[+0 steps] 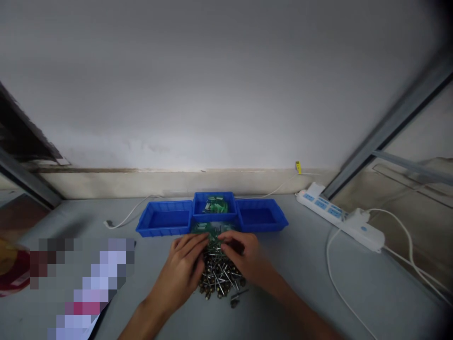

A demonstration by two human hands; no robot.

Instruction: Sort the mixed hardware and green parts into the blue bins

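A heap of small metal pieces (pixel 221 276), with thin silver shanks and brownish ends, lies on the grey table between my hands. My left hand (pixel 186 262) is at the heap's left edge, its fingers together and their tips on a clear plastic bag with green print (pixel 213 232). From the other side my right hand (pixel 246 255) curls its thumb and forefinger onto the same bag. The fingers partly hide the bag, so its contents are unclear. Behind it, more green-printed bags (pixel 216 205) lie in the middle blue tray (pixel 214 194). One loose metal piece (pixel 238 297) rests nearest me.
Blue trays flank the middle one at left (pixel 164 231) and right (pixel 264 227). A white power strip (pixel 339 222) with cables lies at right. At left are a white cable (pixel 130 215), a blurred-out flat object (pixel 88 293) and a red container (pixel 14 274).
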